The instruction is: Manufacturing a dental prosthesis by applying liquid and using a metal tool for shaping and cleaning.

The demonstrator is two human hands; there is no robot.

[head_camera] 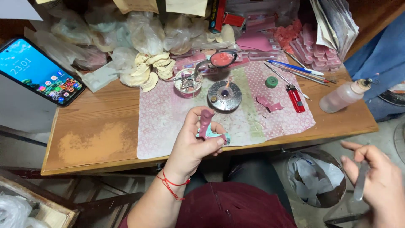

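Left hand [195, 145]: closed around a pink wax piece [205, 123] seated on a pale teal mould [220, 137], held up just over the near edge of the surface [97, 139].
Right hand [377, 181]: off the surface at 4 o'clock, blurred, fingers curled around a thin metal tool [360, 182].
Burner [225, 95]: round metal spirit lamp with a small flame, at 12 o'clock from the left hand, on a patterned pink mat [164, 122].
Lighter [295, 98]: red, at 3 o'clock from the burner.
Phone [39, 71]: lit, propped at 9 o'clock.
Bin [316, 177]: under the surface, beside the right hand.
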